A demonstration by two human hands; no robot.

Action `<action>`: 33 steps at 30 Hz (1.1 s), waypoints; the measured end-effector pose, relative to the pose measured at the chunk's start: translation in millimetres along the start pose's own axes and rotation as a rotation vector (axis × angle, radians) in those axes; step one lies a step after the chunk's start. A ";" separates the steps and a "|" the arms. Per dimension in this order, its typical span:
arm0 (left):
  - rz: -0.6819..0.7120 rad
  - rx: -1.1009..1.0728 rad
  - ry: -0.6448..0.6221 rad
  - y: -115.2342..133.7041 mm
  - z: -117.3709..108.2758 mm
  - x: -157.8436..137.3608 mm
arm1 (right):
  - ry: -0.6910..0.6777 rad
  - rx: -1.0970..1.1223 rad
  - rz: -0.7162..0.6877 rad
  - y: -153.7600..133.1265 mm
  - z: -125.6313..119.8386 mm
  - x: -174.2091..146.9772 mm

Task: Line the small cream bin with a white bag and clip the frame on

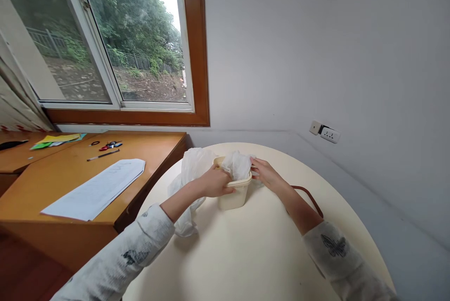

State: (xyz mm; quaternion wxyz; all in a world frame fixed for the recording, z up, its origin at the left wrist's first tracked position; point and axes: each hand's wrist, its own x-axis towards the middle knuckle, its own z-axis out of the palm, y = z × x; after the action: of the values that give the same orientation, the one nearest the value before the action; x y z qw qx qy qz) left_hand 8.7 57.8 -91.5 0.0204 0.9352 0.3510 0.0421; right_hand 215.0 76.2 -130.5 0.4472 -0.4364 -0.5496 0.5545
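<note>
Resting left hand [216,183] over left rim of cream bin [232,199] on round table [246,249], with fingers curled, too hidden to tell any pinch | touching white plastic [237,165] in bin's mouth with right hand [266,174], with fingers slightly spread, pinch unclear | with loose plastic [188,181] left of bin | with papers [101,186] on desk [158,148] farther left

One left hand [217,182], one right hand [266,173], that's two in play! One tub [233,199], one round table [267,249]! And it's one pen [103,155], one window [94,33], two wall plates [329,135]!
</note>
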 end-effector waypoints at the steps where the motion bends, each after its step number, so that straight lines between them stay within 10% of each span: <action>1: 0.038 -0.012 -0.017 2.0 -1.0 -1.4 | 0.020 0.108 0.034 4.9 -3.8 -3.7; 6: 0.241 -0.124 -0.103 15.2 -8.0 -8.2 | -0.001 0.296 0.260 27.5 -22.2 -18.4; 12: 0.263 -0.311 -0.111 37.8 -23.5 -16.7 | 0.132 0.316 -0.037 3.8 -28.4 -19.3; 19: -0.234 -0.793 0.301 26.6 -42.6 -9.4 | 0.162 0.309 -0.285 -72.6 -7.4 -31.9; 24: -0.329 -1.404 0.108 13.8 -68.8 -7.6 | -0.177 -0.133 -0.395 -102.9 29.2 -65.2; 33: -0.304 -1.179 0.229 13.0 -53.6 -30.2 | -0.495 -0.980 -0.374 -100.4 45.2 -107.5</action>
State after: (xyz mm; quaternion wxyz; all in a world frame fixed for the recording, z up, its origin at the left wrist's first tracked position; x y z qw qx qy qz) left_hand -10.5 28.6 -39.2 0.5017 0.6958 0.3977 0.3255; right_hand 196.1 -39.0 -30.2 0.1414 -0.3453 -0.8983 0.2322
